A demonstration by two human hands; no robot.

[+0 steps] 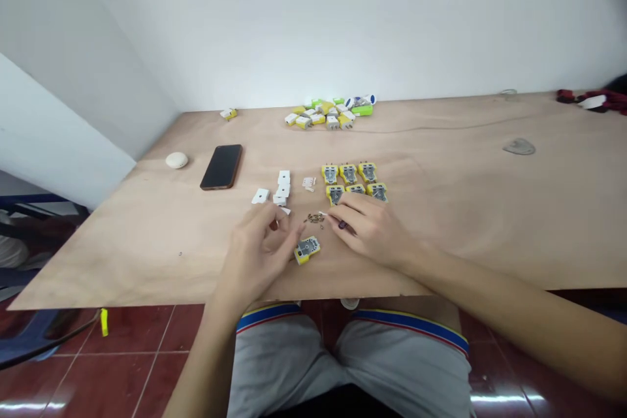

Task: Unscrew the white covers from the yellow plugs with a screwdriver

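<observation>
My left hand [262,245] hovers just left of an open yellow plug half [307,249] near the table's front edge, its fingers pinched on something small that I cannot make out. My right hand [368,225] rests curled on the table right of a small heap of screws [315,217], holding a small dark object. Beyond it, several open yellow plug halves [349,174] lie in two rows. White plug covers [283,187] sit to their left.
A black phone [222,166] and a white oval object [176,160] lie at the left. A pile of yellow, green and white plugs [327,112] sits by the far wall. A cable [441,127] runs right. The plywood table [465,222] ends just before my knees.
</observation>
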